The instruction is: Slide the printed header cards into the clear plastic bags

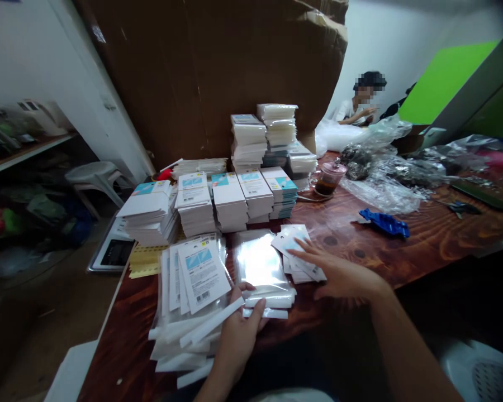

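Note:
My left hand (240,329) is at the front edge of a pile of clear plastic sleeves (260,262), its thumb and fingers closed on the white strip of a sleeve. My right hand (335,276) has its fingers spread over a small loose pile of white cards (295,237) to the right of the sleeves, touching the top card. Left of my left hand lies a fanned heap of sleeves holding printed cards (204,273), white and blue, with their white strips toward me.
Banded card stacks (195,198) line the back, with taller stacks (249,139) behind. On the right are a glass mug (327,177), a blue plastic piece (384,223) and plastic bags (381,184). A scale (114,252) sits left. Another person (352,111) sits in the background.

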{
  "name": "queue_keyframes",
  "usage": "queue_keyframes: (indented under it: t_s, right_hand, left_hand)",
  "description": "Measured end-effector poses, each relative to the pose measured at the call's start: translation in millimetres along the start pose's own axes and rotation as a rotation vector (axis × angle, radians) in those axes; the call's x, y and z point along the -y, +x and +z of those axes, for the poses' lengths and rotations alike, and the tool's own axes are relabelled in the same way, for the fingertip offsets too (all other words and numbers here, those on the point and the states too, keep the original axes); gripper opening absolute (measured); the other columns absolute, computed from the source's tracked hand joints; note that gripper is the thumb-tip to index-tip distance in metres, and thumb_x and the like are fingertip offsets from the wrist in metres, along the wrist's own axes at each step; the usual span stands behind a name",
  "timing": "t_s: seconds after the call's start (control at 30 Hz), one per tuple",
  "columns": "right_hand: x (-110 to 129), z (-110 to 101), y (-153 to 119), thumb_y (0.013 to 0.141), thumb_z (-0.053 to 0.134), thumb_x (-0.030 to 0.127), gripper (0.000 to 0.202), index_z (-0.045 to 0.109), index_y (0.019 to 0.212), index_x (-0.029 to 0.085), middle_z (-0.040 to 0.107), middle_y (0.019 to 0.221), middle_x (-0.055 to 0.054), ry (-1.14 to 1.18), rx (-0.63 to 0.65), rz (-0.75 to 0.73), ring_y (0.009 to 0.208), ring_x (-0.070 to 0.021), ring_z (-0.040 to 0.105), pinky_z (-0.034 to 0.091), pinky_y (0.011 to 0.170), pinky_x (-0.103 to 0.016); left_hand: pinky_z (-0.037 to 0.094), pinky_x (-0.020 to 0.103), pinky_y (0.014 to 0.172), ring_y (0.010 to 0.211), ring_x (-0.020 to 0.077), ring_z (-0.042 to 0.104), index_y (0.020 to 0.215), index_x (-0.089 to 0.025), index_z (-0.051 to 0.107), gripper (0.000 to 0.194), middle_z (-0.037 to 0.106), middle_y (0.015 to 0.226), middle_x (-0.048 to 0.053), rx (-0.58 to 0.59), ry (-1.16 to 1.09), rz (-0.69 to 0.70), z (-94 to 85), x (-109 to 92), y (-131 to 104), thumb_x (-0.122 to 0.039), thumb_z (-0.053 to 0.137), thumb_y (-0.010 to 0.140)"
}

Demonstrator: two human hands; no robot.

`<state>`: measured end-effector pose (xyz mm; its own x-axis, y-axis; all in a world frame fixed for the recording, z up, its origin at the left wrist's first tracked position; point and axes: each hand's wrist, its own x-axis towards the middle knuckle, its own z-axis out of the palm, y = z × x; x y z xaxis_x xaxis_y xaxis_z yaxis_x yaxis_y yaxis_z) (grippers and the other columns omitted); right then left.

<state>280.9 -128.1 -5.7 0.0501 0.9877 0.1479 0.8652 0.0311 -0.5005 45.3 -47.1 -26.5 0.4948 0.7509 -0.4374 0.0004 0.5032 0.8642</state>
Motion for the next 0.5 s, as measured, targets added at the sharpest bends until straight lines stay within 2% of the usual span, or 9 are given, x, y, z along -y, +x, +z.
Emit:
queue_keyframes:
  t_s: [0.03,0.07,0.17,0.23,0.3,0.4,0.43,0.47,0.5]
  right_hand:
    - [-16,-5,-9,0.05,0.082,0.016,0.093,0.046,0.133,0.032,0.038,0.144,-0.007,-0.026,-0.001,0.05,0.131,-0.0341,0.035,0.04,0.101,-0.047]
    - [-28,-8,-15,0.052,0.081,0.015,0.088,0.049,0.132,0.032,0.042,0.141,-0.006,-0.034,0.017,0.077,0.128,-0.0339,0.039,0.042,0.1,-0.046]
    - [-46,-5,-18,0.074,0.067,0.018,0.053,0.056,0.124,0.033,0.053,0.131,-0.002,-0.023,0.1,0.05,0.119,-0.0274,0.052,0.045,0.099,-0.041]
    - [-46,0,-16,0.085,0.052,0.018,0.039,0.059,0.121,0.032,0.061,0.122,0.0,-0.069,0.042,0.002,0.111,-0.0241,0.059,0.043,0.102,-0.043]
    - [-37,6,-20,0.086,0.047,0.015,0.039,0.06,0.12,0.03,0.066,0.114,0.001,-0.141,-0.159,-0.076,0.105,-0.0232,0.063,0.041,0.103,-0.044]
    - [-4,18,-39,0.085,0.047,0.011,0.049,0.05,0.131,0.028,0.064,0.117,-0.001,-0.163,-0.508,-0.245,0.103,-0.0222,0.064,0.051,0.094,-0.037]
    - [11,22,-48,0.086,0.045,0.011,0.053,0.043,0.136,0.026,0.063,0.118,-0.002,-0.157,-0.571,-0.297,0.104,-0.0217,0.063,0.053,0.09,-0.035]
    - [27,26,-57,0.088,0.043,0.012,0.054,0.038,0.139,0.025,0.063,0.119,-0.002,-0.166,-0.553,-0.363,0.106,-0.0213,0.063,0.054,0.089,-0.033]
    - [42,30,-65,0.089,0.039,0.014,0.053,0.035,0.141,0.023,0.062,0.119,-0.003,-0.187,-0.473,-0.416,0.108,-0.0212,0.061,0.053,0.09,-0.033]
  left_hand:
    - [0.054,0.039,0.08,0.086,0.0227,0.066,0.112,-0.024,0.055,0.048,0.067,0.097,0.005,-0.007,-0.025,-0.015,0.1,-1,0,-0.027,0.074,0.068]
    - [0.053,0.038,0.083,0.094,0.0237,0.065,0.121,-0.026,0.051,0.057,0.065,0.107,0.006,-0.014,-0.054,-0.029,0.9,-1,0,-0.028,0.073,0.069]
    - [0.05,0.036,0.091,0.109,0.0242,0.059,0.135,-0.031,0.038,0.072,0.056,0.128,0.006,0.009,-0.136,-0.068,2.6,0,3,-0.027,0.072,0.072]
    - [0.049,0.035,0.093,0.112,0.0231,0.057,0.14,-0.033,0.032,0.076,0.052,0.133,0.005,0.039,-0.152,-0.087,1.0,3,5,-0.026,0.069,0.074]
    - [0.049,0.035,0.093,0.114,0.0225,0.056,0.142,-0.033,0.027,0.078,0.05,0.135,0.006,0.057,-0.166,-0.095,-2.0,6,6,-0.025,0.068,0.076]
    - [0.05,0.035,0.092,0.117,0.0236,0.054,0.143,-0.033,0.025,0.077,0.052,0.133,0.008,0.038,-0.194,-0.098,-5.8,9,7,-0.027,0.066,0.078]
    - [0.05,0.036,0.091,0.115,0.0239,0.055,0.143,-0.032,0.026,0.076,0.054,0.13,0.009,0.021,-0.188,-0.085,-6.4,9,7,-0.027,0.065,0.078]
    - [0.05,0.036,0.09,0.111,0.0242,0.058,0.143,-0.03,0.027,0.075,0.058,0.125,0.009,0.007,-0.166,-0.067,-6.7,9,7,-0.026,0.064,0.078]
    - [0.05,0.037,0.089,0.105,0.0244,0.061,0.143,-0.028,0.027,0.075,0.063,0.118,0.009,-0.004,-0.135,-0.05,-6.8,10,6,-0.025,0.063,0.077]
